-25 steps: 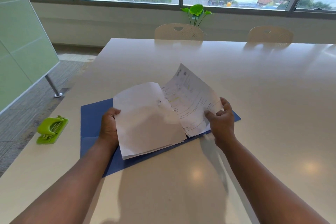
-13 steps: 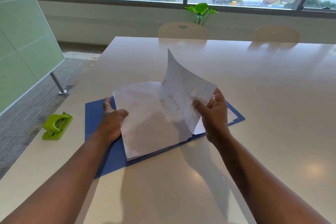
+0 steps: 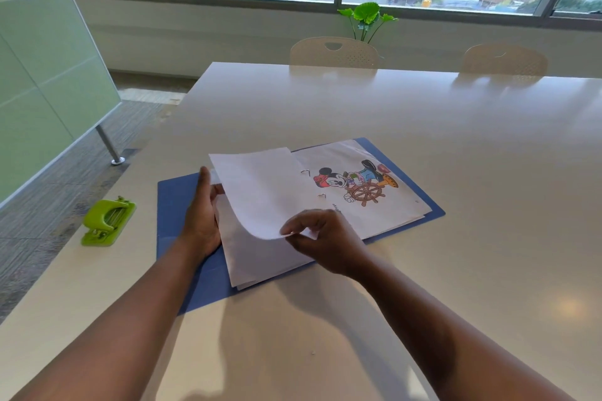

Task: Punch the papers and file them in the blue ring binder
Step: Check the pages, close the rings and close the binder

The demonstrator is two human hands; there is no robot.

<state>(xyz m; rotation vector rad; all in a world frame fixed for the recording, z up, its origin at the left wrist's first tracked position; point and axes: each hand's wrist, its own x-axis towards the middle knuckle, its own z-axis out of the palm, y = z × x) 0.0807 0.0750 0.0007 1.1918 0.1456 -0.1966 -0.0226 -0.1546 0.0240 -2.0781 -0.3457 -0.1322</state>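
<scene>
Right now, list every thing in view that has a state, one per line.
blue ring binder: open flat on the table
binder rings: closed, papers threaded
top sheet: corner curled up, mid-turn
cartoon page: lying flat, face up
hole punch: idle, untouched
left hand: steadying the stack
right hand: pinching the sheet's corner

Single head view, looking forward-down, close over table point(image 3: 456, 146).

Colours on the desk

Blue binder point(image 3: 182, 202) under white sheets point(image 3: 260, 192). Cartoon page point(image 3: 358, 185) printed in red, black, blue and brown. Lime-green hole punch point(image 3: 107, 221). Glossy cream desk point(image 3: 456, 146). Grey striped carpet point(image 3: 49, 205); pale green partition point(image 3: 39, 75).
</scene>
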